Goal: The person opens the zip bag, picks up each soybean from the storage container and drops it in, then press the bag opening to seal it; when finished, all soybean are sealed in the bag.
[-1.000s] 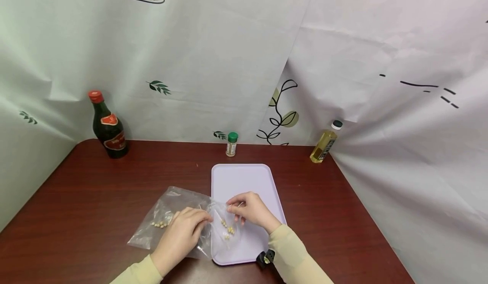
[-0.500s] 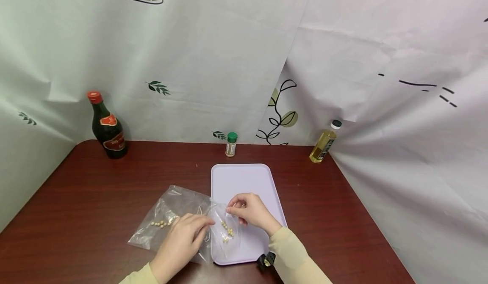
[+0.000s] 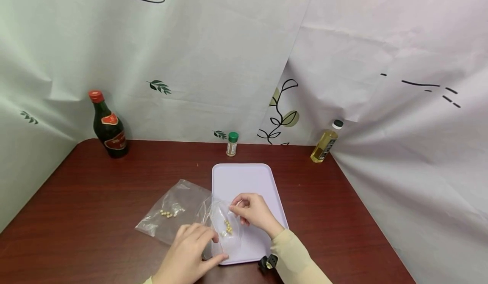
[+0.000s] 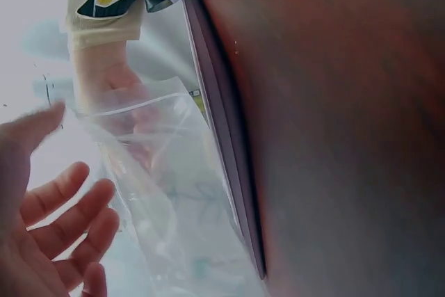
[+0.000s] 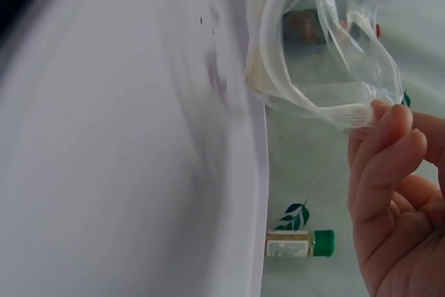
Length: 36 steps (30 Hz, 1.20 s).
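Note:
A clear plastic bag spreads from the table onto the left part of a pale lavender tray. Small round yellowish pieces show at its left part, and more yellowish pieces over the tray. My right hand pinches the bag's edge between thumb and fingertips; the right wrist view shows the gathered plastic there. My left hand is at the bag's near side, thumb spread away from the fingers. In the left wrist view these fingers are apart from the plastic and hold nothing.
Along the back of the dark red table stand a dark green bottle with a red cap, a small green-capped shaker and a bottle of yellow liquid. A printed white cloth hangs behind.
My left hand has come off the bag, moved toward the near edge and spread its thumb. The bag's left part has shifted right and away from me. My right hand keeps its pinch, nearly still.

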### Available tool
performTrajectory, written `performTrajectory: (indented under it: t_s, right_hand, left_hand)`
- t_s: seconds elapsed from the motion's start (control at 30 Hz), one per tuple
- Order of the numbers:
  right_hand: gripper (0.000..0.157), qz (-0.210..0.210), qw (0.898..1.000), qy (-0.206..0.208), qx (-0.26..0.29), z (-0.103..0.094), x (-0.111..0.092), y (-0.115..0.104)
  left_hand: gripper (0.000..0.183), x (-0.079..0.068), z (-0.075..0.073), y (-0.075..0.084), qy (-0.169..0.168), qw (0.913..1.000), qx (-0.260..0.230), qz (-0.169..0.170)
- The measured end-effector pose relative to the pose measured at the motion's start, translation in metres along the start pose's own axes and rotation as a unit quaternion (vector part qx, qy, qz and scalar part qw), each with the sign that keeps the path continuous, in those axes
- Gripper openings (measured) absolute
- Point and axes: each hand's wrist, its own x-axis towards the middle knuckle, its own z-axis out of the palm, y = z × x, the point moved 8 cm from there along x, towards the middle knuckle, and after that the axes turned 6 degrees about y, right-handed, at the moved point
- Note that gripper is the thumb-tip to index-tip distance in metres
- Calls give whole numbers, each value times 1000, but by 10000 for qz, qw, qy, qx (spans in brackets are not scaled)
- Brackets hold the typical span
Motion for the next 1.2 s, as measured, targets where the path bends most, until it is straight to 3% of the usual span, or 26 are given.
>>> performTrajectory:
  t_s: [0.17,0.4,0.53,0.77,1.2]
  right_hand:
    - [11,24,9999,-8,112,0,0,0]
    - [14,0,9997,111,216,-6,-1,-4]
    - [13,-15,9997,152,172,-8,-2,-5]
    - [13,-28,9991,290,305,-13,-3,-8]
    - [6,-59,9981,551,264,-18,-4,-11]
  left_hand:
    - [49,0,-1,4,-92,9992,217,309]
    - [28,3,-10,1,33,9985,378,394]
    - [12,3,-15,-5,124,9993,270,222]
    - [8,8,-24,-14,215,9997,100,-113]
    - [13,14,-37,-28,164,9977,250,-615]
